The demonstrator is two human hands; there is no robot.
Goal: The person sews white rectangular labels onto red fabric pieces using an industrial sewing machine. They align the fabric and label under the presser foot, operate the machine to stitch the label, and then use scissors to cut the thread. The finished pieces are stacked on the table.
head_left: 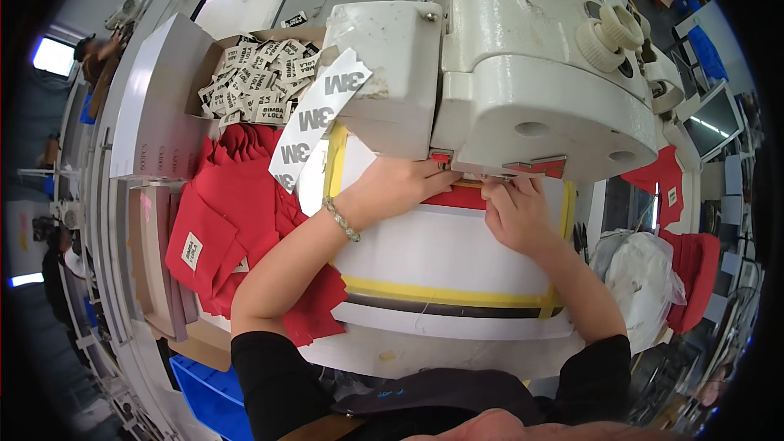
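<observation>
At the base of a large white machine, my left hand reaches in from the left, fingers extended onto a narrow red piece. My right hand is closed with curled fingers on that piece's right part; the fingertips are partly hidden by the machine. Under both lies a white board edged with yellow tape. Left of my wrist are a pile of red fabric pieces, some bearing small labels, and white printed backing strips hanging by the machine head.
A carton of loose labels and a long white box stand left. Below is a blue crate. Right are a plastic bag, red fabric and a screen. People work at the far left.
</observation>
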